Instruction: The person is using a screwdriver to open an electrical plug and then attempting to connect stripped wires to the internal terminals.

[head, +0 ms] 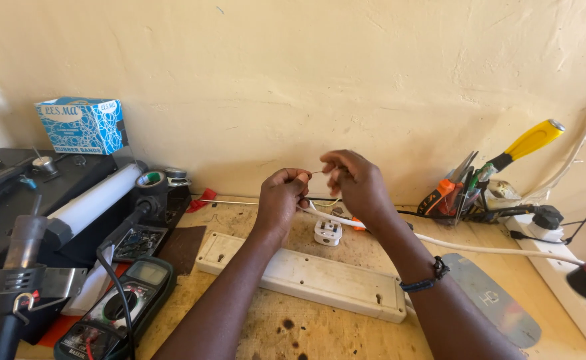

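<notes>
My left hand [282, 197] and my right hand [356, 183] are raised together above the wooden bench [346, 337], pinching the thin bare end of a wire [317, 173] between their fingertips. A white cable [480, 249] runs from the hands off to the right. Just below the hands lies a white plug [328, 233]. A long white power strip housing [306, 275] lies face down across the bench under my forearms.
A multimeter [123, 309] sits front left beside a hot air gun [10, 280] and a white tube lamp [93, 200]. A blue box [83, 125] stands back left. Screwdrivers and pliers [480, 183] cluster at right, near a wall socket strip [560, 247].
</notes>
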